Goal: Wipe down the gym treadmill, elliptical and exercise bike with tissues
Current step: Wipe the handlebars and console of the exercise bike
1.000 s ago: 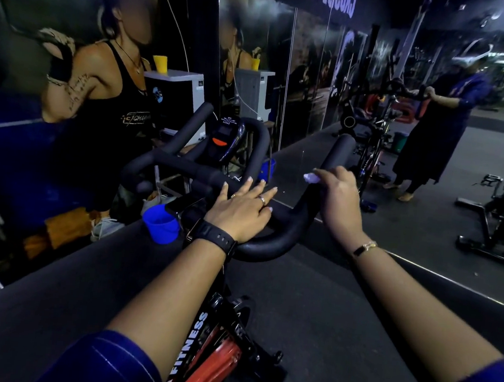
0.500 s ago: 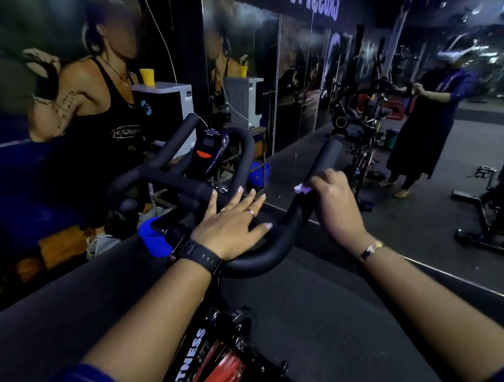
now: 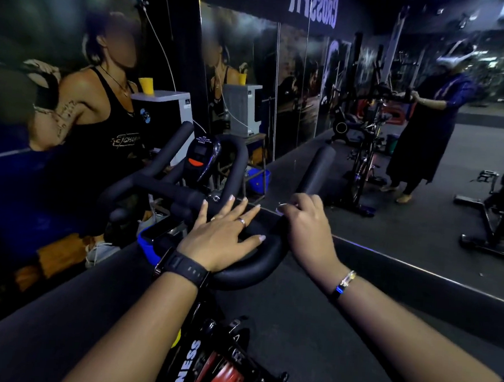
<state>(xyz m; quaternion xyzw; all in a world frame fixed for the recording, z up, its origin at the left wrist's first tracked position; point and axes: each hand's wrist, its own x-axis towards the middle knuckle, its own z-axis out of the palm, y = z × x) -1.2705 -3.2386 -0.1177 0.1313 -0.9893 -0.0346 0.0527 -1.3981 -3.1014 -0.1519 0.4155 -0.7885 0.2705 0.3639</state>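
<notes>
Right hand [image 3: 305, 226] wraps the right bar [image 3: 320, 166] of the bike [image 3: 217, 367], tissue [image 3: 283, 207] under it (barely showing). Left hand [image 3: 222, 237] lies flat, holding nothing. Treadmill, elliptical: progress unseen.

Mirrored "CROSSFIT" on wall sign [image 3: 314, 9]; "ITNESS" on bike frame [image 3: 187, 368]

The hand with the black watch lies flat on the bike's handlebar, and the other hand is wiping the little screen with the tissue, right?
Not quite. The head view shows the right hand gripping the right arm of the handlebar, tissue under its fingers, away from the little screen. The left hand with the black watch does lie flat on the handlebar.
</notes>
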